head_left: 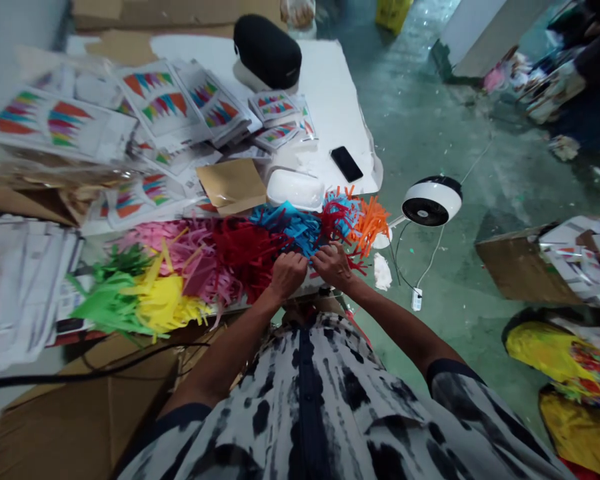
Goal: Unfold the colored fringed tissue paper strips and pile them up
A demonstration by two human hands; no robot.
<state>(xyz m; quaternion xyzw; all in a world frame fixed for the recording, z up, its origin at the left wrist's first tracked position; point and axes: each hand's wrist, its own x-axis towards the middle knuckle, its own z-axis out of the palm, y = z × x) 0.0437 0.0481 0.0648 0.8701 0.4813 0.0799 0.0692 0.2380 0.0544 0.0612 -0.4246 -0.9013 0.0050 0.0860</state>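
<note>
At the table's near edge, my left hand and my right hand are close together with their fingers curled. Both sit at blue fringed tissue paper beside dark red fringed paper; the blue strands seem gripped in both, though the fingertips are partly hidden. Orange fringed paper lies just beyond my right hand. Toward the left, pink, yellow and green fringed paper form a row along the edge.
Printed packets are heaped on the white table, with a black speaker-like case and a phone. A fan with cords stands to the right. Cardboard boxes and yellow bags lie farther right.
</note>
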